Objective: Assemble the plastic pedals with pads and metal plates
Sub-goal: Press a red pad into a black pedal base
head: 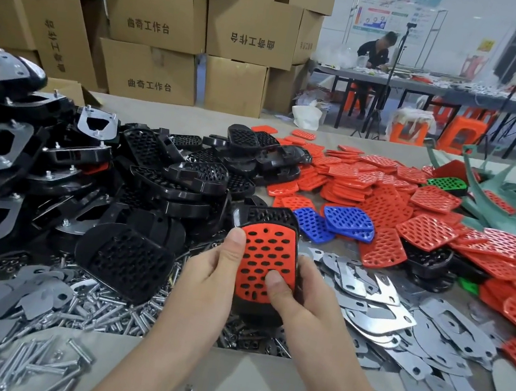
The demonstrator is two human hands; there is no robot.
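The black pedal (263, 215) is held just above the table (237, 384), close in front of the person, its long axis running almost straight away from them, with the rounded far end leaning slightly left. Its face is turned up and covered by a red pad (265, 252) pierced with oval holes; a strip of black honeycomb shows beyond the pad's far edge, so the pad may not be fully seated. The left hand (208, 272) grips the left side, thumb on the pad's far-left corner; the right hand (304, 296) grips the right side, thumb pressing the pad's near middle. Fingers beneath are hidden. Metal plates (380, 296) lie right of the hands, bolts (112, 311) and a heap of black pedals (165, 165) to the left, and loose red pads (387, 197) and blue pads (345, 219) beyond.
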